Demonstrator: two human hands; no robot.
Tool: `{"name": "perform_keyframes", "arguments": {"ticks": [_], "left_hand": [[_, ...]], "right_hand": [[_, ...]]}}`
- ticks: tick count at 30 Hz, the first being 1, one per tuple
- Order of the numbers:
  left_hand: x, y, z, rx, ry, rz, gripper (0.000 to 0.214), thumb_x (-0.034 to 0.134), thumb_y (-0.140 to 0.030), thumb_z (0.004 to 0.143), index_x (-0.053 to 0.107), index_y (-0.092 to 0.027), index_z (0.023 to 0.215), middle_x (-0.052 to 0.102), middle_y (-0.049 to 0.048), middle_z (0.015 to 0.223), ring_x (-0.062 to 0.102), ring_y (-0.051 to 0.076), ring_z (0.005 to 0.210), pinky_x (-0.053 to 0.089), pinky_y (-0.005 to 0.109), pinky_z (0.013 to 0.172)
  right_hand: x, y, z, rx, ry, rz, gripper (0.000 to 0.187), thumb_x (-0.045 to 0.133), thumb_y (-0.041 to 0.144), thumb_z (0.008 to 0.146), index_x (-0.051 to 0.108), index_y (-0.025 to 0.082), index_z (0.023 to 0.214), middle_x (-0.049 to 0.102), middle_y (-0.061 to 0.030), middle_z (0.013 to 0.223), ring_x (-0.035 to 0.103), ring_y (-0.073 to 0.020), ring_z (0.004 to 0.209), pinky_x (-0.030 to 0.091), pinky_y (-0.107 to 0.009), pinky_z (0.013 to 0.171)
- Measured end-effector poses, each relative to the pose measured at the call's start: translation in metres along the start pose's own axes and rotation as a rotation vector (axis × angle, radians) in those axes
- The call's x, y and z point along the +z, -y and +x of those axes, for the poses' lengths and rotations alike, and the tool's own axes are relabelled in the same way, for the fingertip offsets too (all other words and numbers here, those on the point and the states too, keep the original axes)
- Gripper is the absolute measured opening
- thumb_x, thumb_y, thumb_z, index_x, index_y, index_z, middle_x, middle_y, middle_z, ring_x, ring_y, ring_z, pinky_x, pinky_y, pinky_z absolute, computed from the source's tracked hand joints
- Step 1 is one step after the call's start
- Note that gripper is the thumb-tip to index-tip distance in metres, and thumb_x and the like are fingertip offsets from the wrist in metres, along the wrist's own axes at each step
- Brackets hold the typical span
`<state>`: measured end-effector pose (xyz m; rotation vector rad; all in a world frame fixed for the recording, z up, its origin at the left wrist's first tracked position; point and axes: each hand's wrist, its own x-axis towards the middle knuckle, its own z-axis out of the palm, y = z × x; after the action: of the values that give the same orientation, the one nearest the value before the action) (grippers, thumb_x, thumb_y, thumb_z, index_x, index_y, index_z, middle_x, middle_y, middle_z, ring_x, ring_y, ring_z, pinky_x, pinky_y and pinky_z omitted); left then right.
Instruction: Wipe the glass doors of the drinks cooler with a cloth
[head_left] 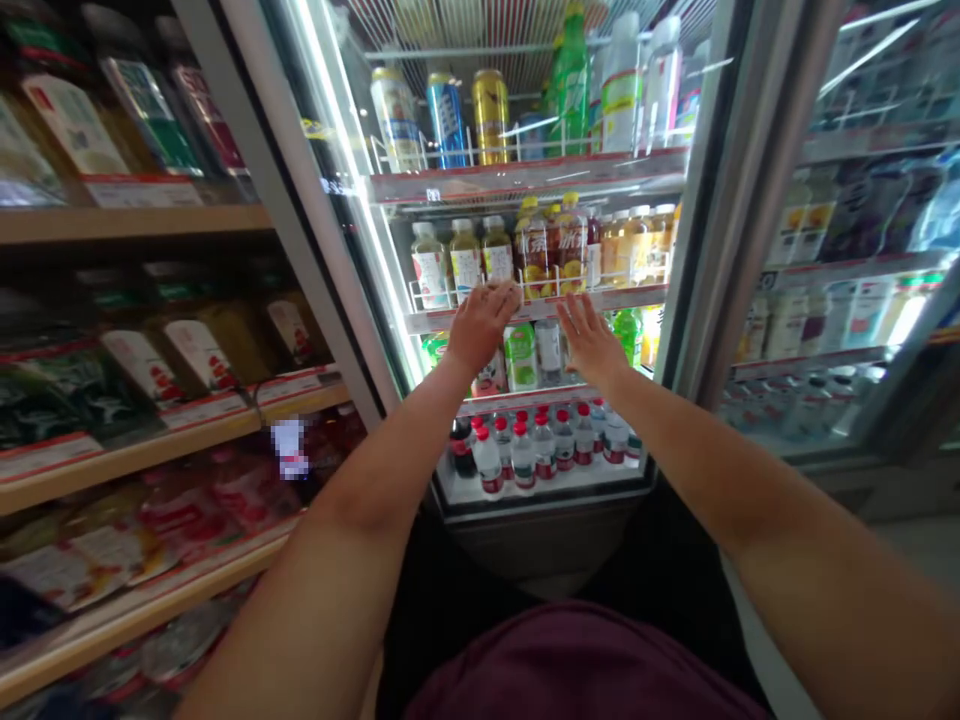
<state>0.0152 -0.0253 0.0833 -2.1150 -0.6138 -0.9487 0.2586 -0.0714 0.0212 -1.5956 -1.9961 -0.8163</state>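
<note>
My left hand (pixel 478 328) is closed over what looks like a crumpled beige cloth (pixel 504 293), held at the front edge of the middle shelf (pixel 540 308) in the cooler. My right hand (pixel 592 340) is empty, its fingers stretched out and reaching that same edge farther right. Just behind the hands stand bottles of dark iced tea (pixel 534 250) with yellow caps. Bottles with white labels (pixel 429 265) fill the left end of this shelf. Below, between my hands, a green-labelled bottle (pixel 520 356) shows.
Cans (pixel 491 115) and a green bottle (pixel 574 80) stand on the upper shelf. Small red-capped water bottles (pixel 523 455) cover the cooler floor. A metal door frame (pixel 739 200) bounds the right side. Wooden shelves (pixel 135 222) with drinks run along the left.
</note>
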Motion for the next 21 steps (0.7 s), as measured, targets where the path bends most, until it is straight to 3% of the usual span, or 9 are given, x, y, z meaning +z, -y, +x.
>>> {"name": "perform_keyframes", "arguments": {"ticks": [5, 11, 17, 21], "left_hand": [[0.013, -0.006, -0.025, 0.083, 0.053, -0.024, 0.036, 0.049, -0.019, 0.101, 0.062, -0.029, 0.133, 0.061, 0.0022, 0.143, 0.052, 0.024, 0.135, 0.050, 0.042, 0.108], [0.012, 0.002, -0.018, -0.059, -0.061, 0.015, 0.050, 0.039, -0.011, 0.101, 0.046, -0.024, 0.149, 0.041, 0.0078, 0.160, 0.018, 0.027, 0.155, 0.032, 0.050, 0.123], [0.026, -0.006, -0.047, 0.135, 0.000, 0.028, 0.061, 0.048, -0.002, 0.092, 0.048, -0.030, 0.147, 0.041, 0.0087, 0.159, 0.007, 0.030, 0.154, 0.034, 0.055, 0.121], [0.019, 0.009, -0.029, 0.137, -0.014, 0.043, 0.051, 0.046, -0.007, 0.096, 0.052, -0.029, 0.142, 0.038, 0.0083, 0.161, 0.009, 0.028, 0.155, 0.037, 0.054, 0.120]], "right_hand": [[-0.002, 0.002, -0.002, -0.020, 0.011, -0.012, 0.121, 0.071, 0.020, 0.081, -0.023, 0.021, 0.157, -0.014, -0.0068, 0.168, -0.012, -0.0350, 0.154, 0.021, -0.062, 0.125], [-0.001, 0.001, -0.001, 0.001, 0.024, -0.023, 0.120, 0.071, 0.018, 0.080, -0.020, 0.021, 0.158, -0.012, -0.0075, 0.169, -0.013, -0.0342, 0.154, 0.022, -0.060, 0.126], [-0.005, 0.004, 0.000, 0.019, 0.060, -0.028, 0.118, 0.071, 0.018, 0.081, -0.017, 0.020, 0.159, -0.012, -0.0073, 0.169, -0.010, -0.0353, 0.155, 0.019, -0.061, 0.126], [-0.009, 0.005, -0.001, 0.021, 0.085, -0.037, 0.113, 0.071, 0.018, 0.081, -0.009, 0.017, 0.161, -0.008, -0.0095, 0.169, -0.010, -0.0352, 0.155, 0.020, -0.058, 0.126]]}}
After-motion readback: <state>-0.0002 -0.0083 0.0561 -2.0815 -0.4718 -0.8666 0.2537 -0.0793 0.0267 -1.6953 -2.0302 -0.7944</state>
